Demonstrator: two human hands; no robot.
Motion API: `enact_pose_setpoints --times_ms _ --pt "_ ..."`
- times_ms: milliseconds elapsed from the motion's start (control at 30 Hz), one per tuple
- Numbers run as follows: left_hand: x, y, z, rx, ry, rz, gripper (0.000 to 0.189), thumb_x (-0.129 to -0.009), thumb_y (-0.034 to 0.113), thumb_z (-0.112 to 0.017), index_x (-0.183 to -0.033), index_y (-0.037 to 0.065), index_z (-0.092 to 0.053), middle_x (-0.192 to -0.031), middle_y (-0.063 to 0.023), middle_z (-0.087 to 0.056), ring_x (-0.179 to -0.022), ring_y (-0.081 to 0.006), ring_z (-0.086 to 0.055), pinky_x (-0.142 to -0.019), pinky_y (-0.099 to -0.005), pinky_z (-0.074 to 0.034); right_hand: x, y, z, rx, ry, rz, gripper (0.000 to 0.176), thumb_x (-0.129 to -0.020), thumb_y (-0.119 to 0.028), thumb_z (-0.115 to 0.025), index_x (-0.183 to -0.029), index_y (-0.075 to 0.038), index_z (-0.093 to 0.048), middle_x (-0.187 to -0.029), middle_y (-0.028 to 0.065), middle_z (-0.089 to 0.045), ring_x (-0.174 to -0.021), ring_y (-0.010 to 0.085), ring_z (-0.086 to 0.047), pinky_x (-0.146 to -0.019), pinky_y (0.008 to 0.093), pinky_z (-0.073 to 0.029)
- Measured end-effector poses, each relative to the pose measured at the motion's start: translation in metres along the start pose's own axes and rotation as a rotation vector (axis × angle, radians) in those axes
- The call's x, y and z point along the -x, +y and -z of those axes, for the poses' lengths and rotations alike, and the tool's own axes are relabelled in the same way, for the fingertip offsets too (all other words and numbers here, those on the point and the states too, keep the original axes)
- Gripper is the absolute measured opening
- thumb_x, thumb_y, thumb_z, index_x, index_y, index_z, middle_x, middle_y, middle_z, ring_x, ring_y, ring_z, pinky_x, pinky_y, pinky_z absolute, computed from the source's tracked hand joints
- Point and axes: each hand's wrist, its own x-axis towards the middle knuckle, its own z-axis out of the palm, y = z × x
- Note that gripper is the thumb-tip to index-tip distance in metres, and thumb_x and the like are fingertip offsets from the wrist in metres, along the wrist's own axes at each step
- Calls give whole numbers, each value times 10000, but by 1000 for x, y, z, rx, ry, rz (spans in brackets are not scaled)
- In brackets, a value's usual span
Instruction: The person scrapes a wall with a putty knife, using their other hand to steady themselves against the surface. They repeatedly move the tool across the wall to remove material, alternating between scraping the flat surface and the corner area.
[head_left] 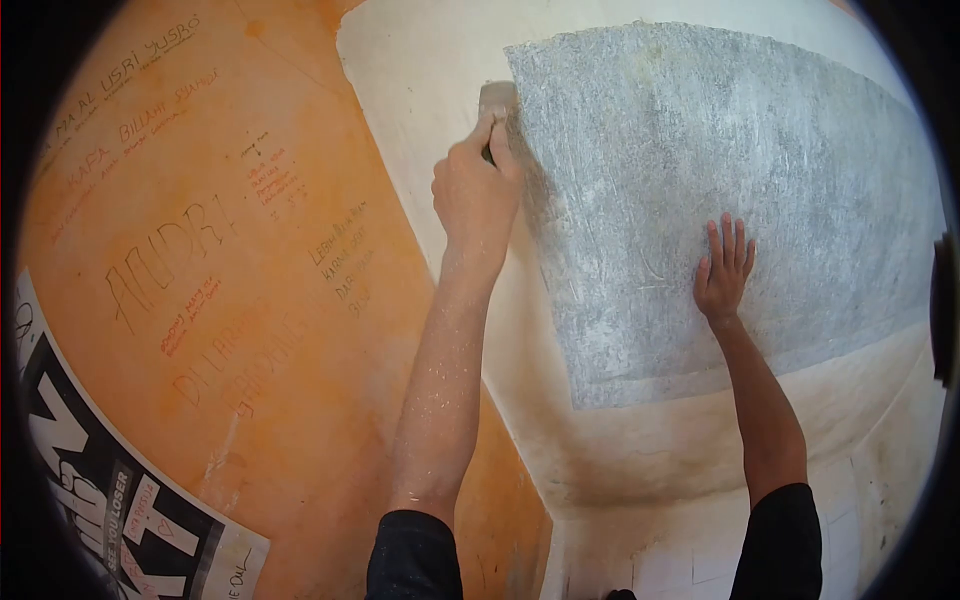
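My left hand [480, 185] is wrapped round the dark handle of a scraper [497, 98], whose flat metal blade lies against the cream wall [430, 90] by the left edge of a grey patch. My right hand [725, 270] rests with its fingers spread on the rough grey patch [640, 170], nearer its lower right, and holds nothing. Pale specks dot my left forearm.
An orange wall [300, 310] covered in handwriting fills the left side. A black and white poster [190, 545] is at the lower left. White tiles [690, 570] show at the bottom, and a dark object [943, 310] stands at the right edge.
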Motion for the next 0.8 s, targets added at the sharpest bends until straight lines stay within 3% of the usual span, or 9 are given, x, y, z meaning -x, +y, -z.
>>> enact_pose_setpoints --times_ms 367,467,800 --pt "-9 7 4 2 20 -15 354 -992 270 -526 -1246 94 -700 -907 -208 -732 -878 -391 -702 -794 -463 -553 -5 2 -1 7 27 7 535 -997 -273 -380 -1514 -144 -432 -1602 97 -357 -1494 341 -276 -1214 552 -104" --pt "-19 11 0 30 -66 72 351 -993 263 -529 -1247 91 -699 -908 -194 -736 -860 -377 -707 -787 -458 -555 -5 2 0 0 24 17 534 -993 -269 -385 -1509 -141 -438 -1598 98 -364 -1494 341 -278 -1214 550 -106" --pt "-10 7 3 -13 39 -10 337 -990 265 -534 -1228 108 -714 -915 -193 -736 -896 -377 -702 -805 -465 -554 1 -1 4 -9 -1 15 534 -987 -270 -403 -1500 -129 -451 -1593 105 -372 -1494 337 -280 -1215 550 -104"
